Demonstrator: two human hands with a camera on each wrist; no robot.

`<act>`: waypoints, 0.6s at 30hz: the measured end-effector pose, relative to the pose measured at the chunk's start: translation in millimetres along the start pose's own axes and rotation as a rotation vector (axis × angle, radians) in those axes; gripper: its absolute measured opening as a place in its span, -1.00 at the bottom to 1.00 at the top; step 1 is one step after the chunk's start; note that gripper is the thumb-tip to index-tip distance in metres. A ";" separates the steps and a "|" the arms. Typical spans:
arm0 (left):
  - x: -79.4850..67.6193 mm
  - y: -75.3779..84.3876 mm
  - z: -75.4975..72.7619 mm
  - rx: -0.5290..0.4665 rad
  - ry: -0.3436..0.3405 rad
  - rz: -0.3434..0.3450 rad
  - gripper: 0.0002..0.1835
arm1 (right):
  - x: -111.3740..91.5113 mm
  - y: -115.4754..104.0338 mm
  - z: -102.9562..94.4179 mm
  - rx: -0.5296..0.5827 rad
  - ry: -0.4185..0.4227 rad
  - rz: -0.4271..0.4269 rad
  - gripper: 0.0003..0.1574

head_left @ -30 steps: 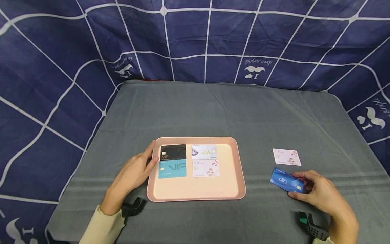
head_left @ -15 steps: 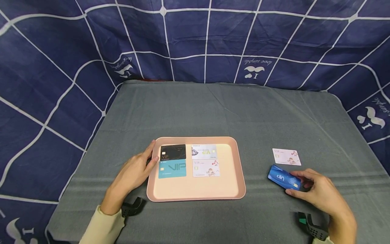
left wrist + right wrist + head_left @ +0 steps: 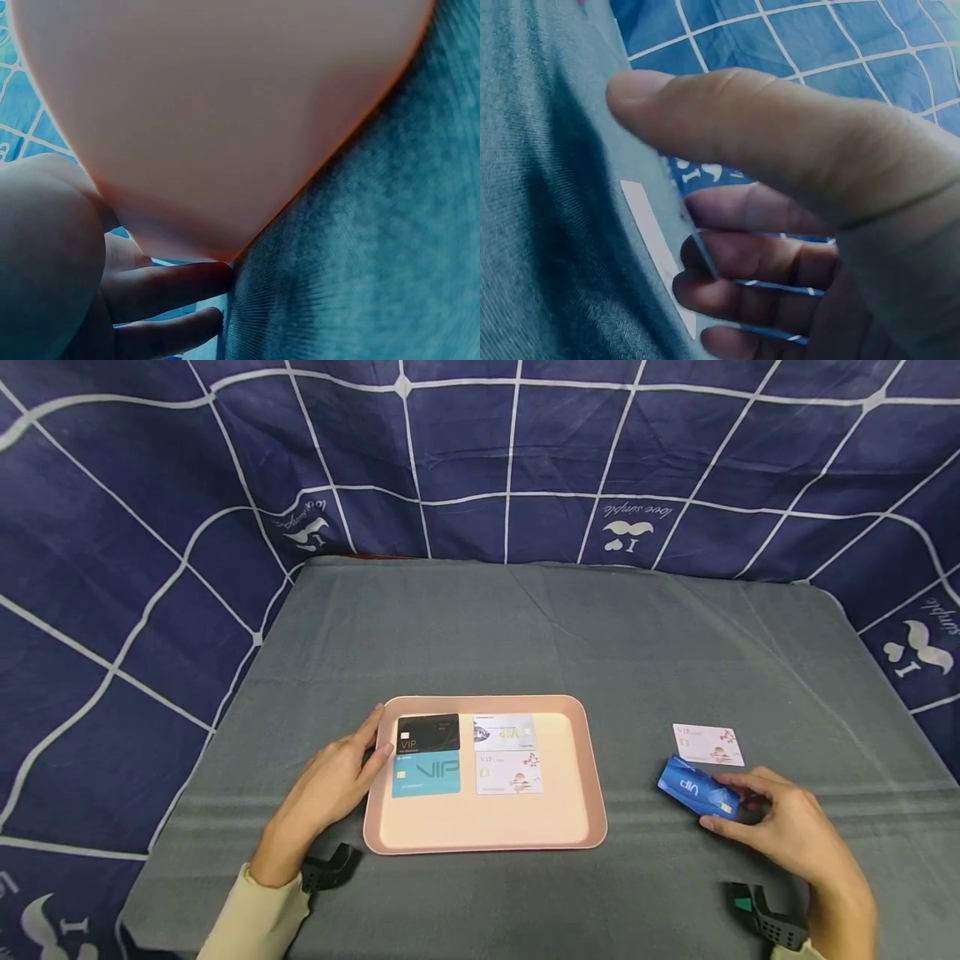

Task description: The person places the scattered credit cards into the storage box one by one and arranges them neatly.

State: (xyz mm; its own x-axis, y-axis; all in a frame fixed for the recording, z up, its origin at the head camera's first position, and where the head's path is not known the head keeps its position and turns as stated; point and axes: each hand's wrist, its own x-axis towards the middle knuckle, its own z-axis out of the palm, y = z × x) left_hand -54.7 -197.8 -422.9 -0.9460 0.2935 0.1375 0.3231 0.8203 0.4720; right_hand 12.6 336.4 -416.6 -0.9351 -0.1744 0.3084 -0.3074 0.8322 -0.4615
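Note:
At the left edge of the pink tray [image 3: 487,827] my left hand [image 3: 322,785] grips the rim, thumb over it and the other fingers along the outside. Four cards lie flat in the tray: a black VIP card [image 3: 427,733], a teal VIP card [image 3: 426,774], a white VIP card [image 3: 504,732] and a pink floral VIP card [image 3: 508,772]. To the right, my right hand [image 3: 787,822] pinches a blue VIP card [image 3: 697,787] between thumb and fingers, tilted above the cloth. Just behind it lies another pink floral card [image 3: 707,745].
Grey cloth [image 3: 480,627] covers the table. A dark blue curtain [image 3: 465,452] with white grid lines hangs behind it and along both sides. Each wrist wears a black strap mount, such as the one on the right wrist [image 3: 776,927].
My right hand has shifted slightly left and away from me with the blue card, whose far corner now overlaps the loose pink card's near edge in view. My left hand and the tray stay put.

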 end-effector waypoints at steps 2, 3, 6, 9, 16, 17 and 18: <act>-0.7 -0.1 -0.8 0.004 -0.003 -0.007 -0.34 | 2.8 0.0 -0.7 -0.012 0.002 -0.007 -0.29; -0.9 0.2 -1.4 0.004 -0.003 -0.009 -0.34 | 4.0 -0.1 -1.3 -0.019 0.002 -0.009 -0.28; 0.5 0.8 -1.4 -0.001 -0.002 -0.006 -0.35 | 4.7 -0.4 -4.2 -0.042 0.008 -0.003 -0.28; 0.7 0.9 -1.5 -0.004 0.003 -0.007 -0.35 | 6.8 -1.7 -5.7 -0.057 0.007 -0.011 -0.28; -0.7 0.7 -1.8 -0.010 -0.004 -0.012 -0.35 | 13.1 -4.9 -7.9 -0.051 -0.011 -0.068 -0.27; -0.9 0.5 -1.9 -0.012 -0.005 -0.016 -0.35 | 14.5 -5.3 -8.5 -0.047 -0.012 -0.078 -0.27; -1.1 0.2 -2.1 -0.014 -0.005 -0.019 -0.35 | 16.1 -5.8 -9.1 -0.043 -0.012 -0.088 -0.26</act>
State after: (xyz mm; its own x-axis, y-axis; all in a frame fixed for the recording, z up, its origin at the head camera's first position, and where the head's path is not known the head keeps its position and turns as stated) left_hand -53.6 -199.0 -421.1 -0.9517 0.2805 0.1246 0.3050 0.8188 0.4863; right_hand 0.9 333.6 -401.4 -0.9069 -0.2541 0.3361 -0.3809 0.8353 -0.3965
